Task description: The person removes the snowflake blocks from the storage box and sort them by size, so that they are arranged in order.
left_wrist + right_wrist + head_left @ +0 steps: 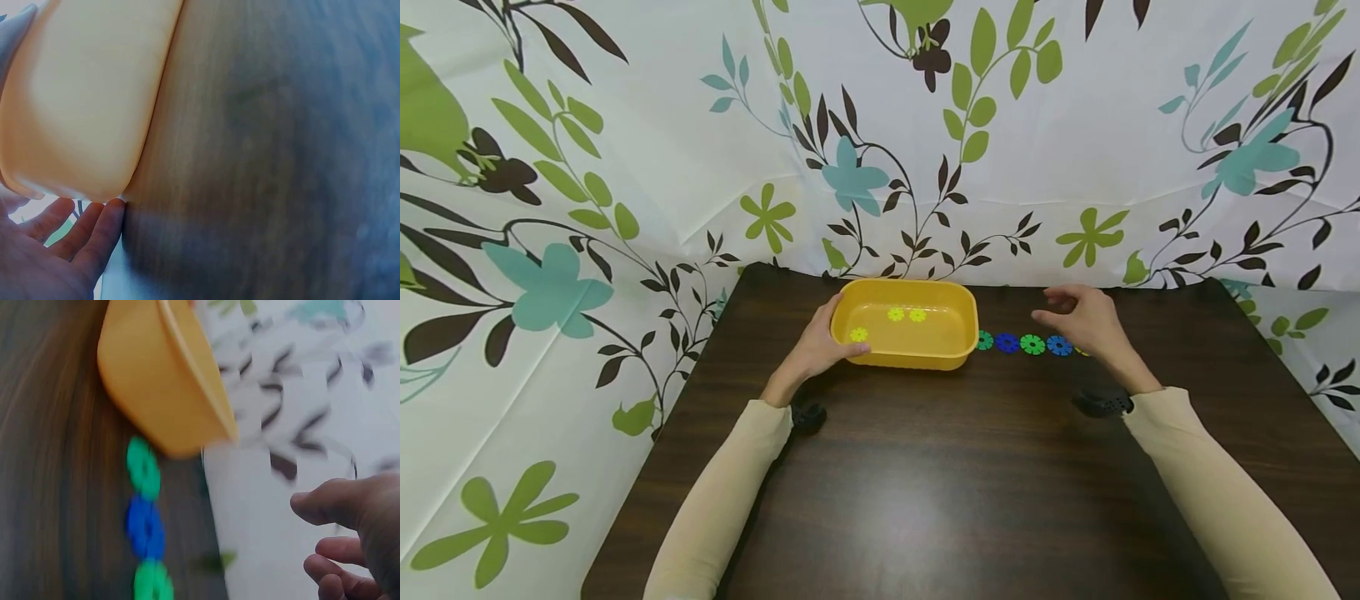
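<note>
Tub: the yellow tub [925, 361] sits upright on the far half of the dark wooden table [910, 483], its long side running left to right, near the cloth behind it
In the tub: three small yellow pieces [896, 314], two close together towards the back and one by the left end, near the thumb
Left hand [820, 343]: grips the left end of the tub, thumb over the near rim, the other fingers against the outside of the end wall
Right hand [1084, 319]: raised near the right end of the row of discs, fingers loosely bent, a gap between thumb and fingertips, holding nothing
Row of discs: notched, lying in a line from the tub's right end; first a green disc [985, 340] just beside the tub, then a blue disc [1007, 342], a second green disc [1032, 344], a lighter blue disc [1059, 345] and a yellow disc [1082, 352] mostly hidden by the right hand; whether they are linked, cannot tell
Sleeves: cream sleeves [722, 492] on both arms, a black strap [808, 417] at the left wrist
Cloth: white cloth [685, 167] printed with leaves, flowers and birds, hanging behind the table and at its sides
</note>
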Demonstrator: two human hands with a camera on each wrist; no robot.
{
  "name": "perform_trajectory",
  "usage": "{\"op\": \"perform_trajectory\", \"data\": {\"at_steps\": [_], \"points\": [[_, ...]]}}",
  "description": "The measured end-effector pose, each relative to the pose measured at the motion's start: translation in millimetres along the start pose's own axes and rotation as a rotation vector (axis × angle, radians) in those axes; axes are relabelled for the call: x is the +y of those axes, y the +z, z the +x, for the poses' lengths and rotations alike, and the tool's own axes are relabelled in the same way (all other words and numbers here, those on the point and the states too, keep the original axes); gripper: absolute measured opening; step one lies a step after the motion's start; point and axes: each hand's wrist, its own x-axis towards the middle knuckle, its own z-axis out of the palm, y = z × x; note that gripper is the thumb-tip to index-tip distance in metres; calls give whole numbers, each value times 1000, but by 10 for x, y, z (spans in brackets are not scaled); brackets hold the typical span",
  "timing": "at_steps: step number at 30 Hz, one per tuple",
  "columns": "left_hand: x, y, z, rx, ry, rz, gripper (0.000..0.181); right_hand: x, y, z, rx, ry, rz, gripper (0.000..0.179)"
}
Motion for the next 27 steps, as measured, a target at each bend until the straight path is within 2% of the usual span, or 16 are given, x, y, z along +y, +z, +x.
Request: {"op": "perform_trajectory", "data": {"at_steps": [5,11,17,23,26,27], "points": [[-3,3,-9,4,4,0,124,-398,213,135,-78,-33,45,51],[19,8,-18,-2,2,-8,124,-701,518,291,-171,-73,67,50],[12,19,6,-16,4,-2,124,-894,756,438,-235,-94,56,51],[19,16,18,-2,-4,-10,124,-1048,990,620,-323,-154,1,55],[13,10,18,2,-14,-11,123,-1086,1122,684,-350,-155,-22,50],[10,8,17,3,-17,-13,123,-1095,1166,704,-357,-152,-33,43]]}}
